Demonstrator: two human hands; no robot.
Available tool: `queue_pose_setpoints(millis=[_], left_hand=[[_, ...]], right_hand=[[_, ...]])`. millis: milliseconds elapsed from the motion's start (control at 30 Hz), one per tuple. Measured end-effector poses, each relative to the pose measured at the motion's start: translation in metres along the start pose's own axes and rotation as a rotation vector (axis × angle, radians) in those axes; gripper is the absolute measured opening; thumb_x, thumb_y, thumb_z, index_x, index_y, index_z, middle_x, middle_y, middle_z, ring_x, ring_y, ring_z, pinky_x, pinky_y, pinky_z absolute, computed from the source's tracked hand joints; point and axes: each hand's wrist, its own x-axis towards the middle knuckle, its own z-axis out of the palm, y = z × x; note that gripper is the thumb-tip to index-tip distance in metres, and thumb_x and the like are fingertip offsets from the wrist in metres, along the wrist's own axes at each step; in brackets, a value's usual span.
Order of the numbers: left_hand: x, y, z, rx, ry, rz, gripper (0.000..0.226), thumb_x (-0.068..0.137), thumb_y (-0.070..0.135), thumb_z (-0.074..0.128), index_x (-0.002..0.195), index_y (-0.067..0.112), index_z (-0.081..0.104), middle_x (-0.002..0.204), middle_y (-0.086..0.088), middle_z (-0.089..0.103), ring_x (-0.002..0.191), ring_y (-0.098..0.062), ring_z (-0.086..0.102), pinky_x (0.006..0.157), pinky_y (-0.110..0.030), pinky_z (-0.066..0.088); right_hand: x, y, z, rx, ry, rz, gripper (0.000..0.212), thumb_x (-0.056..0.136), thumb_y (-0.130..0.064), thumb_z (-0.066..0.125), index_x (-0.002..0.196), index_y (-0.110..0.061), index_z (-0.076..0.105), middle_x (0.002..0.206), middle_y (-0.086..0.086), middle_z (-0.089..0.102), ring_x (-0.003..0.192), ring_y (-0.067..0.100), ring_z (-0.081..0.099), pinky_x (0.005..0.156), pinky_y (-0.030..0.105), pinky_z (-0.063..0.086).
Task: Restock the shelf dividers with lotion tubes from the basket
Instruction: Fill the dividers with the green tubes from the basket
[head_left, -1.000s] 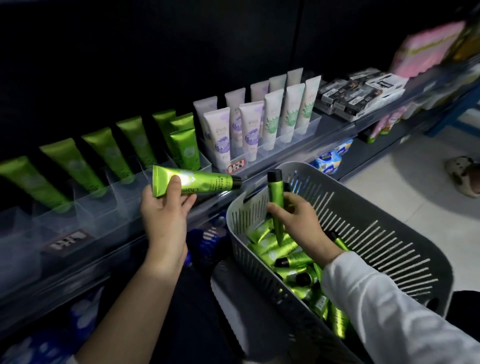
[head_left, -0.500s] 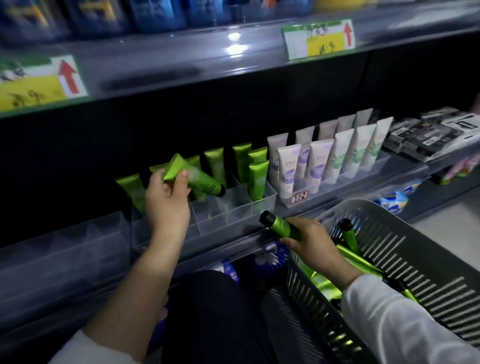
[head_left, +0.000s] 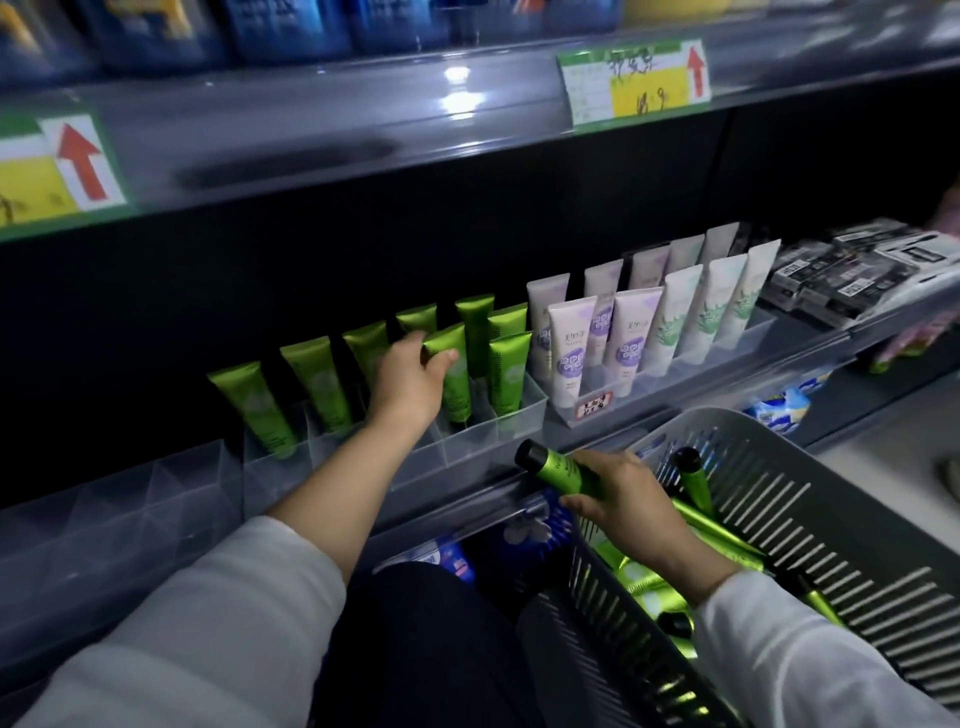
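Note:
My left hand (head_left: 410, 382) grips a green lotion tube (head_left: 453, 371) that stands cap-down in a slot of the clear shelf dividers (head_left: 519, 415), among other upright green tubes (head_left: 317, 384). A second green tube with a black cap (head_left: 556, 470) lies in my right hand (head_left: 618, 499), held sideways over the near-left rim of the grey slotted basket (head_left: 769, 499). Several more green tubes (head_left: 711, 525) lie in the basket under that hand.
White and purple tubes (head_left: 628, 343) and white and green tubes (head_left: 711, 312) fill the divider to the right. Dark boxes (head_left: 852, 275) lie further right. Clear divider slots (head_left: 130, 514) at the left hold nothing. An upper shelf edge carries price labels (head_left: 634, 83). Blue packs (head_left: 519, 530) sit on the shelf below.
My left hand has turned its tube from tilted to upright and lowered it into a divider slot. My right hand with its tube stays by the basket rim. The camera has tilted up.

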Motion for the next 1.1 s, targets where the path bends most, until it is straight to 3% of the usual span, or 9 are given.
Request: queue_pose_setpoints(millis=[133,400,667,833,933,1100], left_hand=[[0.006,0.001,0.008,0.026,-0.054,0.026,0.054,0.091,0.032,0.057,0.136,0.006,0.044,0.131,-0.016,0.053,0.119,-0.029,0.051,0.096,-0.034,0.04],[0.013,0.0,0.012,0.082,-0.091,0.039,0.061,0.089,0.029,0.06,0.141,0.008,0.036,0.131,-0.015,0.052,0.117,-0.029,0.051,0.089,-0.029,0.039],[0.01,-0.012,0.014,-0.005,-0.097,-0.004,0.049,0.084,0.019,0.067,0.126,0.0,0.049,0.12,-0.013,0.057,0.109,-0.026,0.055,0.083,-0.028,0.041],[0.01,-0.015,0.013,-0.067,-0.098,-0.009,0.06,0.082,0.013,0.07,0.134,0.002,0.042,0.129,-0.015,0.054,0.117,-0.026,0.052,0.094,-0.032,0.042],[0.006,-0.02,0.008,-0.108,-0.055,0.011,0.055,0.081,0.009,0.07,0.131,0.002,0.047,0.128,-0.014,0.056,0.119,-0.025,0.053,0.096,-0.03,0.041],[-0.024,-0.031,-0.001,-0.152,0.12,0.074,0.042,0.085,0.016,0.066,0.123,0.007,0.054,0.125,-0.007,0.058,0.114,-0.016,0.054,0.086,-0.016,0.038]], right_hand=[[0.0,0.0,0.0,0.005,-0.005,-0.004,0.041,0.077,-0.033,0.071,0.115,-0.023,0.062,0.102,0.005,0.065,0.096,0.019,0.048,0.073,0.025,0.031],[0.0,0.002,-0.001,0.038,-0.021,-0.014,0.036,0.076,-0.035,0.071,0.11,-0.024,0.063,0.097,0.002,0.064,0.089,0.013,0.04,0.072,0.025,0.029],[0.0,0.004,0.0,0.028,-0.027,0.006,0.042,0.077,-0.036,0.07,0.116,-0.025,0.061,0.106,0.003,0.065,0.099,0.017,0.047,0.078,0.026,0.035],[-0.001,0.001,-0.001,0.021,-0.048,0.025,0.041,0.077,-0.035,0.07,0.116,-0.024,0.061,0.107,0.003,0.064,0.1,0.018,0.047,0.077,0.026,0.033],[0.0,0.0,-0.002,0.012,-0.061,0.032,0.041,0.077,-0.036,0.07,0.115,-0.024,0.061,0.105,0.003,0.065,0.1,0.02,0.048,0.078,0.027,0.036],[-0.002,-0.004,-0.005,0.037,-0.057,0.054,0.041,0.077,-0.032,0.071,0.115,-0.02,0.062,0.106,0.006,0.065,0.103,0.024,0.052,0.085,0.032,0.042]])
